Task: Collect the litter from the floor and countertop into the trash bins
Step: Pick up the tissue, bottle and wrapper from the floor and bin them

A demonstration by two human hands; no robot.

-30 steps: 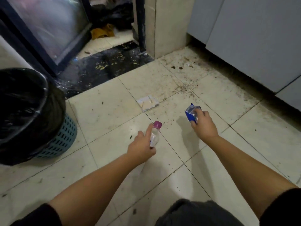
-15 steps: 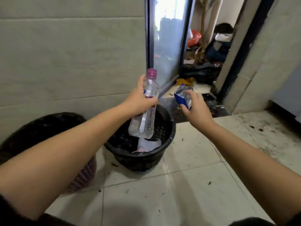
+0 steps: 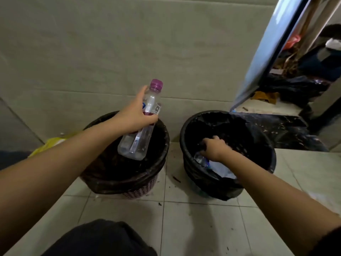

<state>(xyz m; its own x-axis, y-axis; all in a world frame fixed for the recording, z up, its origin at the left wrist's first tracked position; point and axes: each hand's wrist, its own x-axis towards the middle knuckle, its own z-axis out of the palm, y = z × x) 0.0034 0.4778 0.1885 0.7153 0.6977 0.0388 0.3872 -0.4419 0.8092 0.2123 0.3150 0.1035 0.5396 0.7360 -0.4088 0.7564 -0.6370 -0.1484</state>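
Observation:
My left hand grips a clear plastic bottle with a purple cap, held tilted, base down, over the left bin, a pink basket with a black liner. My right hand reaches down inside the right bin, also black-lined, with its fingers drooping and loose. A crumpled blue and silver carton lies in that bin just under my wrist, beside pale plastic litter.
The two bins stand side by side against a grey tiled wall. A yellow bag lies left of the left bin. A glass door and a dark threshold are to the right. My dark-clothed knee is below.
I lifted the bottle and carton off the floor and turned to the bins. The bottle went from over the right bin to over the left. My right hand dropped into the right bin.

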